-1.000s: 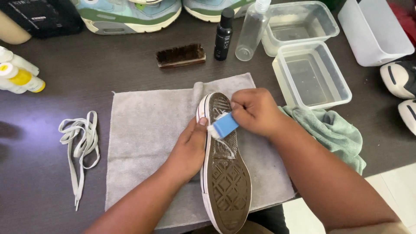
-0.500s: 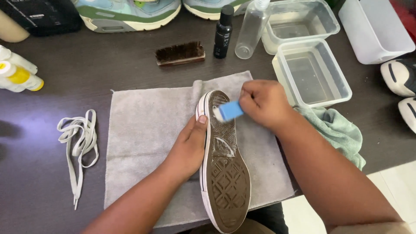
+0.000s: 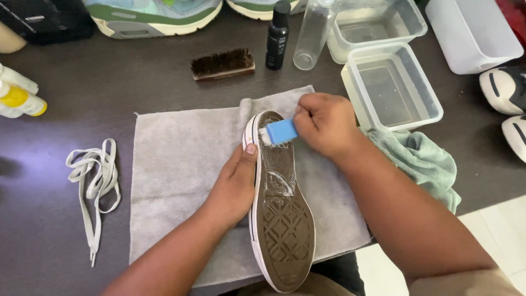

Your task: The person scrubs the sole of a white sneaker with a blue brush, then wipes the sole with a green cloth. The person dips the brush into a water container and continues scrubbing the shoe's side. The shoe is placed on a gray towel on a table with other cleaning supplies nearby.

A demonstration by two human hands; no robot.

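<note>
Dark tabletop (image 3: 164, 87) under grey towel (image 3: 181, 164). Left hand (image 3: 235, 183) wrapped round upturned shoe (image 3: 279, 208) at towel's middle; right hand (image 3: 323, 123) clenched on blue brush (image 3: 280, 131) at toe. Risks: slipping grip, suds flicked toward water tub (image 3: 392, 87).

Packaging/labels only:
- Small black bottle (image 3: 277, 35), top centre, upright, black cap, pale label on its front, print too small to make out.
- Clear plastic spray bottle (image 3: 308, 35) stood just right of it, unlabelled, top cut off by the frame edge.
- Two white squeeze bottles at the left edge: one with a yellow label (image 3: 21, 101), lying on its side; the other (image 3: 16, 78) just above it, mostly out of frame.
- Black case (image 3: 46, 19) in the upper left corner carried a small white label.
- No signs or screens were in view.
</note>
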